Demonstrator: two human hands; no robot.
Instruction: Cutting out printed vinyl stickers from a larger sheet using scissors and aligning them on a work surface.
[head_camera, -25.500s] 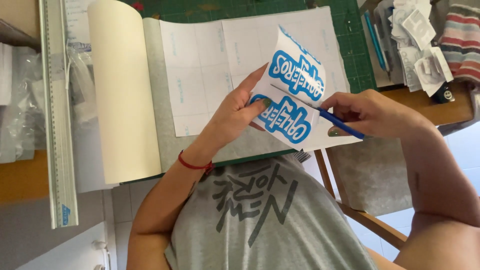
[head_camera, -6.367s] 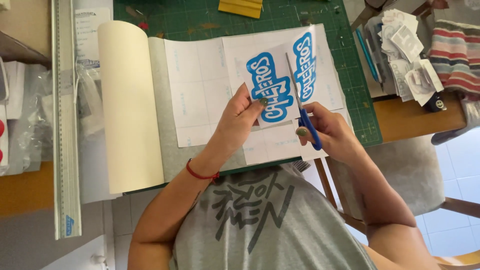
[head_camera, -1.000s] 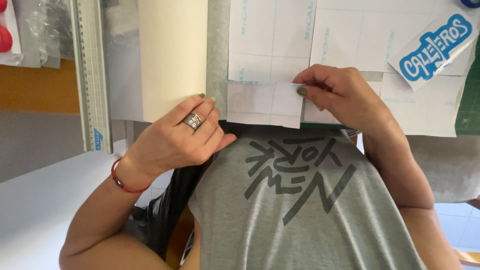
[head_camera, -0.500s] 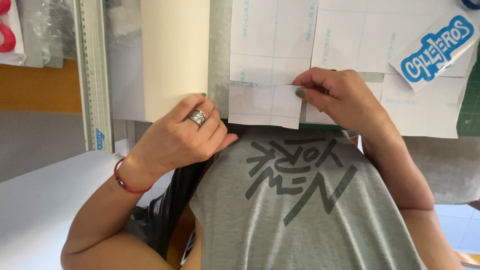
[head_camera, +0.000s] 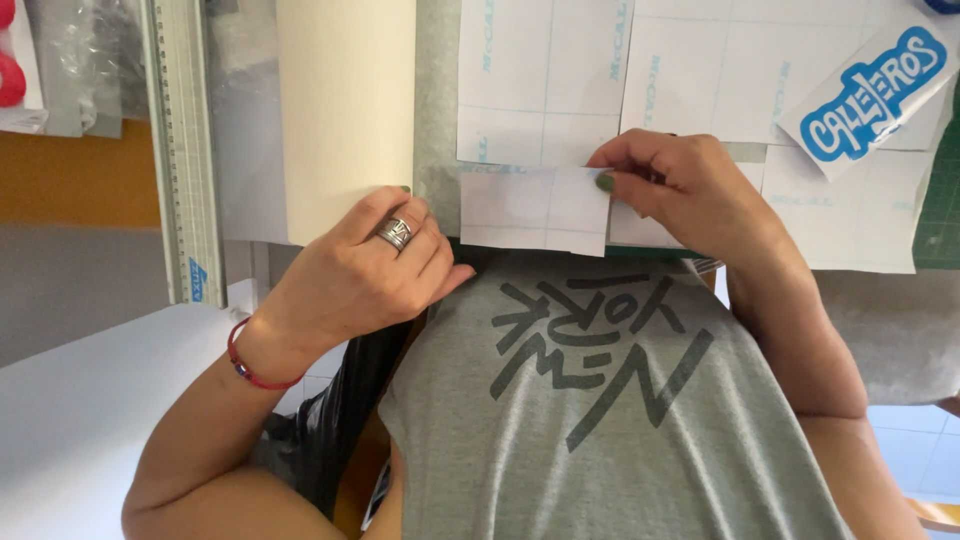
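The left hand (head_camera: 350, 275), with a ring on one finger and a red cord at the wrist, lies knuckles up at the near edge of the counter (head_camera: 60, 175), its fingertips pressing on the near end of a cream roll (head_camera: 345, 110); the fingers are loosely curled and grip nothing that shows. The right hand (head_camera: 685, 185) is pinched, thumb and forefinger together, on the right edge of a strip (head_camera: 535, 210) of white gridded backing paper, which lies flat along the near edge of the counter, just above the grey shirt (head_camera: 600, 400). The two hands are apart, with the strip between them. The strip sits at the near end of a sheet (head_camera: 540, 80) of the same gridded paper that runs toward the far edge of the counter, on top of a greyish translucent film (head_camera: 435, 100) unrolled from the cream roll. Right of the hand lies another white sheet (head_camera: 860, 210), and on it, toward the far right corner, a cut-out sticker (head_camera: 870, 90) in blue and white, tilted. A green mat (head_camera: 945, 180) shows at the right edge. Left of the roll a long metal ruler (head_camera: 180, 150) runs from far to near, its near end hanging past the counter's edge.
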